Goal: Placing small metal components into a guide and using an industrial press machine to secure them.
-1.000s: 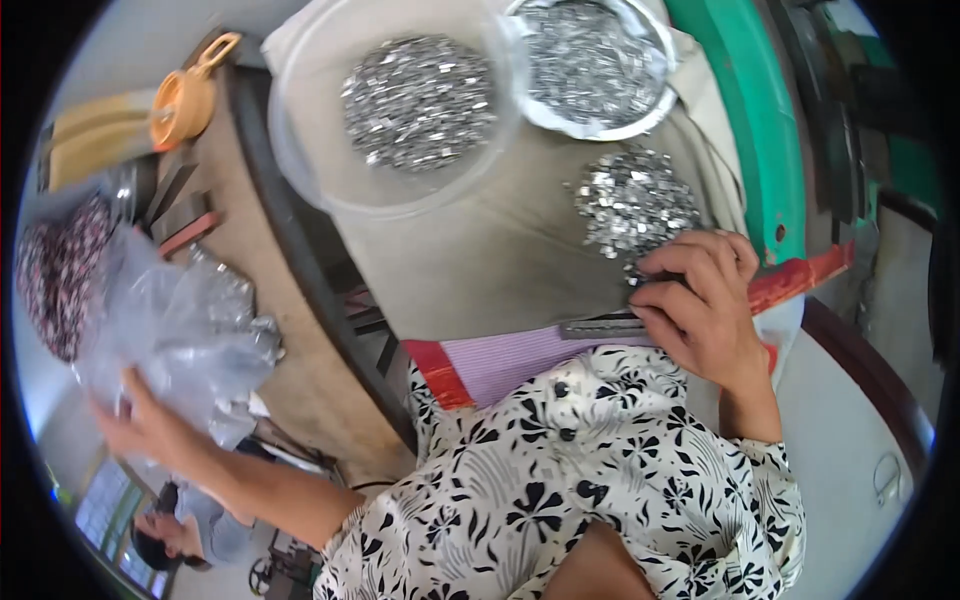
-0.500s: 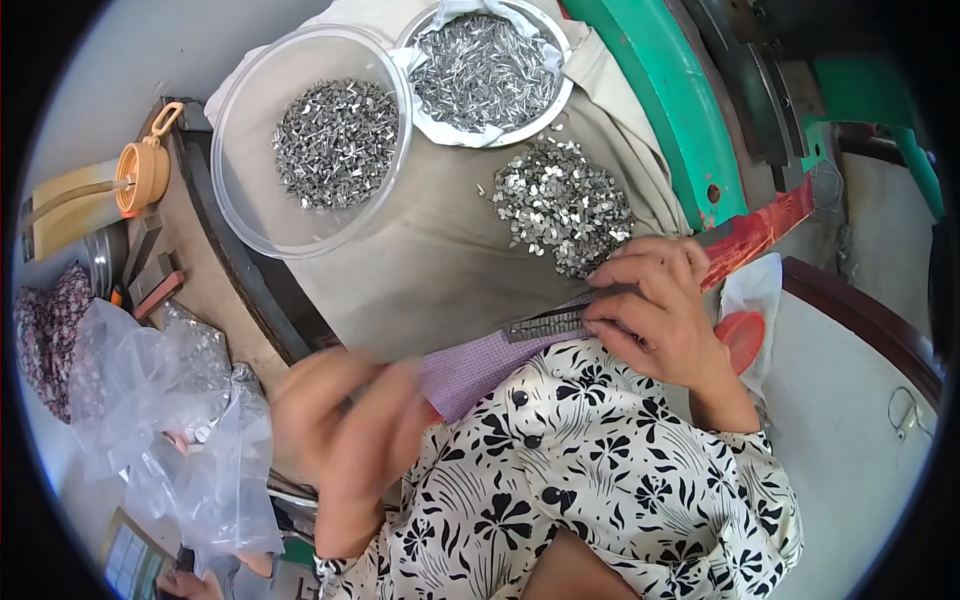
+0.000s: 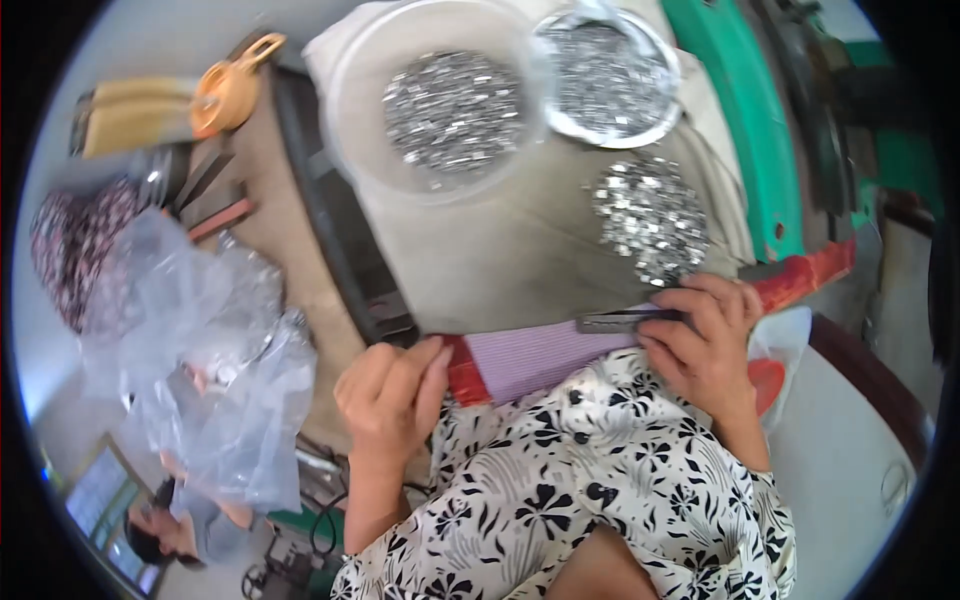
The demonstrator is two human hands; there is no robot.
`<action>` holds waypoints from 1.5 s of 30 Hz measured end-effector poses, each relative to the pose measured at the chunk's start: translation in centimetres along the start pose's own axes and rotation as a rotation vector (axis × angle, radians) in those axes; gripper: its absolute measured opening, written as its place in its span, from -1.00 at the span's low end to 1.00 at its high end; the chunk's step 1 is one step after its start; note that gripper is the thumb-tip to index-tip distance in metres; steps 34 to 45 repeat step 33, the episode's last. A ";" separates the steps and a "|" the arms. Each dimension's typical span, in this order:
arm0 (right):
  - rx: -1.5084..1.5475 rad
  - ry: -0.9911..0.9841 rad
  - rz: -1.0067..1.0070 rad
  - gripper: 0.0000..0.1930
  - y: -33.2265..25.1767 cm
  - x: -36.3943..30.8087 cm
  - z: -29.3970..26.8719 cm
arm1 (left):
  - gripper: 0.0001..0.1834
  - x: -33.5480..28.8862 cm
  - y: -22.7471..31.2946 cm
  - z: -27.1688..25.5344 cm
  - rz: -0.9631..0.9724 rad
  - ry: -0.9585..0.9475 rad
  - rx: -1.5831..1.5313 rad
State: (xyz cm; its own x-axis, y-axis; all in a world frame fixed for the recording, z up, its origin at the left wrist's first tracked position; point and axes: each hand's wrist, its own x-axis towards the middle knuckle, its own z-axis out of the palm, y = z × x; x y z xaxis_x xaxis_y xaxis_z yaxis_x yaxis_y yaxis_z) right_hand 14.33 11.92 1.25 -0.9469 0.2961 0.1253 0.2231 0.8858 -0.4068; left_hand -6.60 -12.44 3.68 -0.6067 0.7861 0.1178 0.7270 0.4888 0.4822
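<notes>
Across my lap lies a red board (image 3: 468, 375) with a purple ribbed cloth (image 3: 545, 358) over its middle. My right hand (image 3: 705, 345) grips a narrow dark metal strip (image 3: 610, 320) at the cloth's right end, fingers over its far end. My left hand (image 3: 390, 400) is curled at the board's left end, thumb and fingertips together; whatever they hold, if anything, is hidden. Just beyond my right hand is a loose heap of small shiny metal pieces (image 3: 652, 218) on a grey-beige cloth (image 3: 480, 270).
A clear plastic tub (image 3: 345, 150) of small metal pieces and a lined white bowl (image 3: 672, 95) of metal bits stand at the back. A green metal frame (image 3: 745, 130) runs along the right. Left are plastic bags (image 3: 215, 400), an orange lidded container (image 3: 222, 98) and a person (image 3: 195, 525).
The view has shifted, so the tub, bowl and heap sit further right. My left hand, blurred before, now rests curled by the board's left end. My right hand keeps hold of the strip.
</notes>
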 end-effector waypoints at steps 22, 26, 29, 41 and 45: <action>0.066 -0.011 0.013 -0.81 0.8 -0.3 -0.1 | -0.72 -2.0 -6.6 -6.4 -0.604 -0.165 0.702; 0.110 -0.002 0.045 -0.80 0.9 -0.4 0.2 | -0.86 0.3 -2.2 -5.3 -0.698 -0.205 -0.001; 0.132 0.001 0.065 -0.78 0.9 -0.4 0.2 | -0.88 2.0 0.7 -1.3 -0.275 -0.224 -0.371; 0.115 -0.009 0.073 -0.74 0.9 -0.6 0.0 | -0.78 4.4 3.8 3.1 0.019 -0.261 -0.522; 0.115 -0.009 0.073 -0.74 0.9 -0.6 0.0 | -0.78 4.4 3.8 3.1 0.019 -0.261 -0.522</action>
